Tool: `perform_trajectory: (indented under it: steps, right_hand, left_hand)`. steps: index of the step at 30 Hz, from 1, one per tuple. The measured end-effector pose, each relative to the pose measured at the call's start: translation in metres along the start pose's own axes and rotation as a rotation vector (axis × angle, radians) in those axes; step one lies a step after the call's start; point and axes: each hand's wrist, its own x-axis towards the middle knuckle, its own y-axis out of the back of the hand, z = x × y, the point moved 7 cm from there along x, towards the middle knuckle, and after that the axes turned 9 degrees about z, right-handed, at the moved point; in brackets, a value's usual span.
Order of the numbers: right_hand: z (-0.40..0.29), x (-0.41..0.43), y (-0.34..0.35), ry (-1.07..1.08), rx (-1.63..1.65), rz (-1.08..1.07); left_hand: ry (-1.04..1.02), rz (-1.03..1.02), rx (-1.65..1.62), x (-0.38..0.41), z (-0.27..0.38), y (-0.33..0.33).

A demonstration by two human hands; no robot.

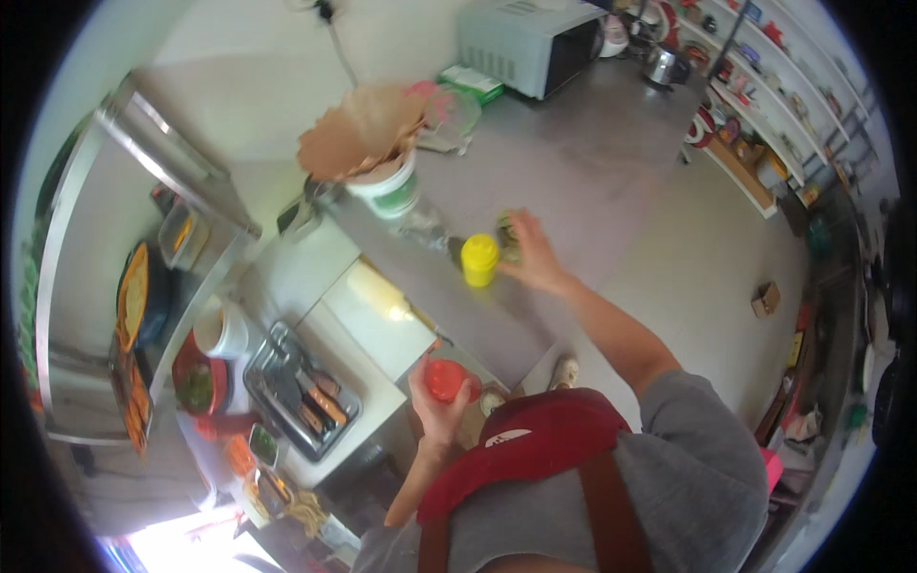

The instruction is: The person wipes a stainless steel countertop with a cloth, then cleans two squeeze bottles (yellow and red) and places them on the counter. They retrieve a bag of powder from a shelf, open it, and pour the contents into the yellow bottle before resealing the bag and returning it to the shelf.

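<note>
My left hand holds a red-topped container near my waist, by the counter's edge. Over the grey metal table, my right hand is raised with its fingers spread, beside a glass jar with greenish contents. Whether the fingers touch the jar is not clear. A yellow plastic container with a lid stands just left of that hand. On the white counter lies a pale squeeze bottle, at the table's left side.
A black tray of knives and utensils lies on the white counter. A white bucket with brown paper stands on the table, before a microwave. A metal shelf rises at left. Food containers, including orange shreds, stand at lower left.
</note>
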Motion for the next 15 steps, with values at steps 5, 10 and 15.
perform_trajectory:
  steps: [5, 10, 15]
  right_hand:
    - [-0.037, 0.008, -0.03, 0.216, 0.292, -0.105]
    - [0.001, 0.021, 0.013, 0.015, 0.348, -0.302]
    - [0.118, 0.01, 0.103, -0.161, 0.455, -0.24]
  left_hand:
    - [0.057, -0.091, -0.035, -0.003, 0.0, -0.064]
    - [0.117, -0.141, -0.099, 0.002, 0.018, -0.141]
    - [-0.024, -0.236, -0.144, 0.023, 0.047, -0.266]
